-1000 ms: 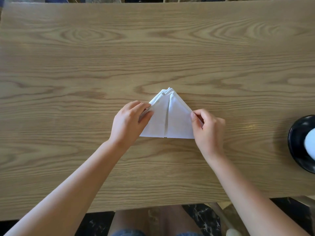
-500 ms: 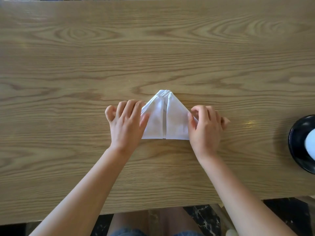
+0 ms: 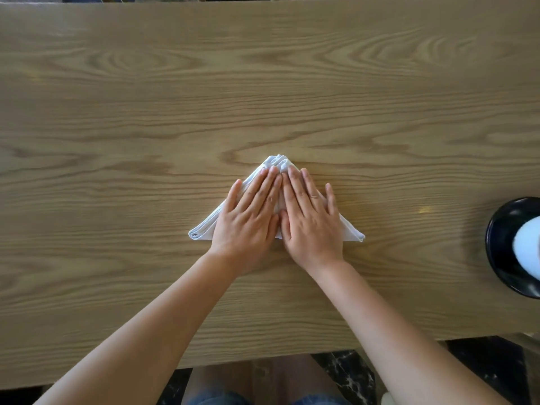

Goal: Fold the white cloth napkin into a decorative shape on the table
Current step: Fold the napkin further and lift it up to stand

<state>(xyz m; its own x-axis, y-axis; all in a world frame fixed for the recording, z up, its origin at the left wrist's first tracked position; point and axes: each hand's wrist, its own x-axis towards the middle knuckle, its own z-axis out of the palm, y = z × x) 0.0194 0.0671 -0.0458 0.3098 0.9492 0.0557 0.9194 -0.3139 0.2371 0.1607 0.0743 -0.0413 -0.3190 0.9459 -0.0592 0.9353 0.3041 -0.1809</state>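
The white cloth napkin (image 3: 204,230), folded into a flat triangle with its point aimed at the far side, lies on the light wood-grain counter (image 3: 117,112) just in front of the person, a little right of the counter's middle. Half a second ago the fingers of both hands were curled at the triangle's slanted sides, pinching the flaps that meet along the centre seam. Now both hands have moved inward and spread flat on top of the cloth. The left hand (image 3: 248,217) covers the left half, palm down, fingers straight and fanned, gripping nothing. The right hand (image 3: 311,220) does the same on the right half, its index finger lying beside the left hand's along the seam. Only the far tip and the two near corners of the napkin show beyond the hands.

This reads as a pressing step: the side flaps look settled, and the palms are flattening them to set the creases. The shape seems part-way done, and further folds likely remain. At the right edge, well apart from the napkin, sits a black round dish (image 3: 502,229) holding something white.
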